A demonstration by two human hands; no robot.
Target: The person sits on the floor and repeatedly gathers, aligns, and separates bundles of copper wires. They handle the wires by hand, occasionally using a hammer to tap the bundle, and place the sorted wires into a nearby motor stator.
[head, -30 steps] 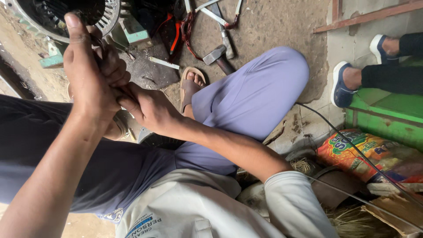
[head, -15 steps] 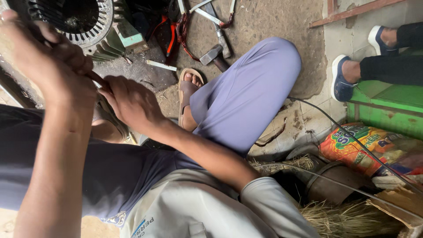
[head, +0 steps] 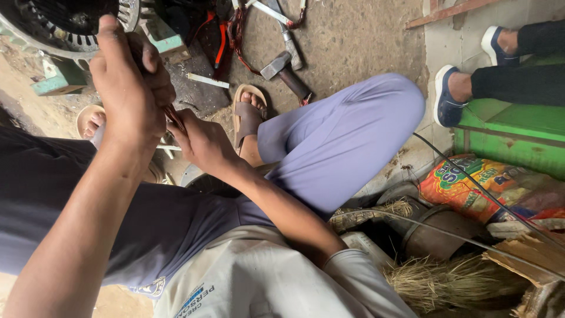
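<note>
A bundle of reddish copper wire is gripped between both hands, just below the open end of the motor stator. The left hand is closed tightly around the wire's upper part, fingers curled shut over it. The right hand is clamped on the lower end, touching the left. Beyond the hands, a sandalled foot is set on the floor, and farther off a hammer and red-handled pliers are lying on the concrete.
</note>
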